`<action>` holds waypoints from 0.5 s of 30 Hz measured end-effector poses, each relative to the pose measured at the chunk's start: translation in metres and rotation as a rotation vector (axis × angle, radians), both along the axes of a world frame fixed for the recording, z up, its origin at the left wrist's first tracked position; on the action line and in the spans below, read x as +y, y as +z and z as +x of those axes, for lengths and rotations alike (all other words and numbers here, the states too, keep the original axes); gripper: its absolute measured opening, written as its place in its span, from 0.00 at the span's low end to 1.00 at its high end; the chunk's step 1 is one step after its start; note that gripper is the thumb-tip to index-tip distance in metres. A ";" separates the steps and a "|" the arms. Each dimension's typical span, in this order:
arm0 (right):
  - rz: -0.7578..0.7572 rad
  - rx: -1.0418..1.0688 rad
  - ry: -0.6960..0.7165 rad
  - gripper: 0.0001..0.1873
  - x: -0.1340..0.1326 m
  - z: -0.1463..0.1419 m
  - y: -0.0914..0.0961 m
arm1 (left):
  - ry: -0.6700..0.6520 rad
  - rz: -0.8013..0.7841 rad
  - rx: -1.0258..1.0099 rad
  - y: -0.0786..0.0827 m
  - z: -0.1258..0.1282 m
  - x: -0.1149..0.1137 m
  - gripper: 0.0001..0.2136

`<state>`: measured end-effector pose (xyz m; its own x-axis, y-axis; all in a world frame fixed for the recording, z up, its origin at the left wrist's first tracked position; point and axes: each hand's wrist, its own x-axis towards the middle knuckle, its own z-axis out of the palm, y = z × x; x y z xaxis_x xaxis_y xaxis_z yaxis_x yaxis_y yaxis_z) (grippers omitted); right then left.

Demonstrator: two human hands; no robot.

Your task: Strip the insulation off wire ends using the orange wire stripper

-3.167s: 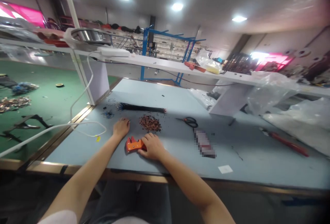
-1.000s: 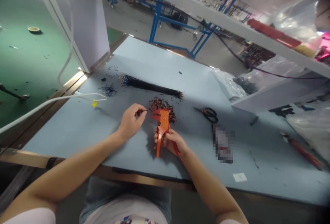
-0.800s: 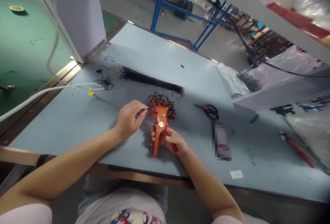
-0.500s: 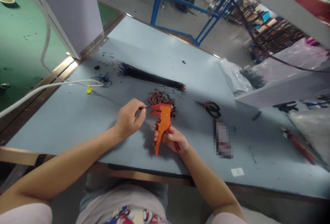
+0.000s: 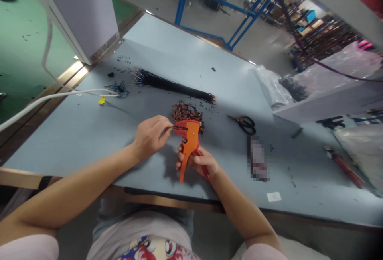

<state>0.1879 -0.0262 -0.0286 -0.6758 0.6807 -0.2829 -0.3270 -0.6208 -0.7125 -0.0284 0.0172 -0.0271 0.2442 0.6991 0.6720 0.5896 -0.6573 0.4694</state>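
Wire has moved further in since the last frame: the short wire [image 5: 166, 129] now reaches the jaws of the orange wire stripper [image 5: 188, 146], held just near the dark clippings [image 5: 184, 113]. Left hand [image 5: 149, 138] pinches it between thumb and fingers; right hand [image 5: 197, 162] closes around the handles. Keeping the wire straight helps it seat cleanly; the jaws hide its tip.

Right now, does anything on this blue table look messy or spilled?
Yes. Loose black wire bits are scattered over the table near the black wire bundle, and a small blue-and-black tangle lies off on its own. A messy heap of brown wire scraps sits right behind the orange wire stripper.
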 end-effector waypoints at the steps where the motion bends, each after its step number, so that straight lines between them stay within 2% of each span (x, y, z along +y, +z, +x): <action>1: -0.001 0.007 0.005 0.29 -0.001 0.000 0.000 | -0.009 -0.006 -0.006 0.000 0.000 -0.001 0.04; 15: -0.001 0.017 -0.007 0.30 -0.003 -0.001 0.000 | 0.003 -0.019 -0.036 0.003 0.002 -0.003 0.02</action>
<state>0.1868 -0.0296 -0.0287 -0.6758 0.6849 -0.2724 -0.3434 -0.6196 -0.7059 -0.0263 0.0144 -0.0246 0.2182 0.7127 0.6667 0.5742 -0.6461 0.5028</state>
